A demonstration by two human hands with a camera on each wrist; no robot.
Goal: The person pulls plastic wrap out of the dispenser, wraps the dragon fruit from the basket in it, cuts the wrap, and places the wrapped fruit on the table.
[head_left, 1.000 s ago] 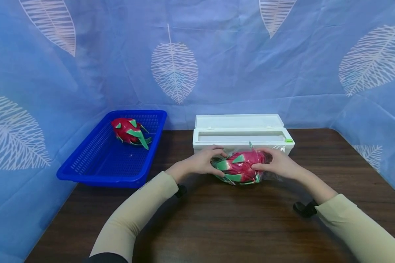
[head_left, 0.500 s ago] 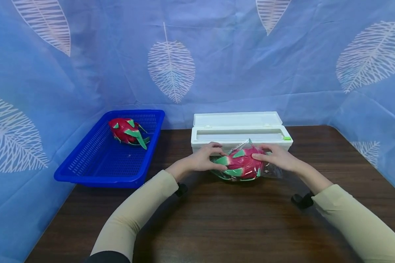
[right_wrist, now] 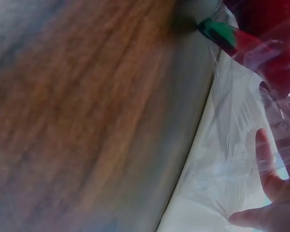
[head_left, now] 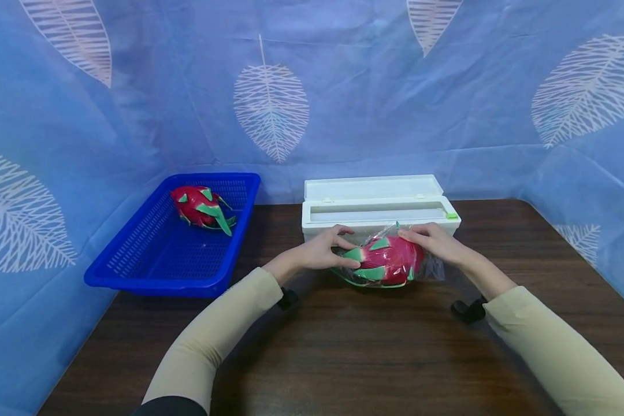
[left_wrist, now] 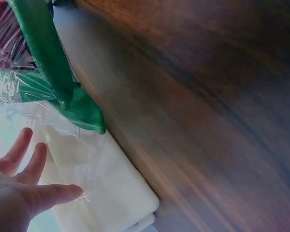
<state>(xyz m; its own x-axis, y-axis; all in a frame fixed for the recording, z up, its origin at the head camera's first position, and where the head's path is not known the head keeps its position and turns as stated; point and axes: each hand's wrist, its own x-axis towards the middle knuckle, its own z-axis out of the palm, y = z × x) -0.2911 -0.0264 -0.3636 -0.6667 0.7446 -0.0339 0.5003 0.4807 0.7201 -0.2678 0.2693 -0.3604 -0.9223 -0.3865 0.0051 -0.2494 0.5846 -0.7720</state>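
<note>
A red dragon fruit with green scales (head_left: 392, 260), wrapped in clear plastic film (right_wrist: 222, 159), lies on the table before a white box. My left hand (head_left: 319, 248) is at its left end, thumb at the green tips. In the left wrist view its fingers (left_wrist: 36, 162) are spread and fairly straight, and film stretches to one fingertip. At the fruit's upper right, my right hand (head_left: 437, 240) pinches the film, thumb near the other fingers. The right wrist view shows film drawn into creases toward a fingertip (right_wrist: 237, 217). The fruit hides some fingers.
The white film box (head_left: 377, 216) stands behind the fruit with its lid (head_left: 371, 188) raised and a green tab (head_left: 451, 216) at its right. A blue basket (head_left: 156, 283) at the left holds another dragon fruit (head_left: 200, 208). All stand on a dark wooden table (head_left: 395, 352).
My right thumb has moved from the fruit's front up to its top, near the other fingers. The left hand stays at the left end, almost still.
</note>
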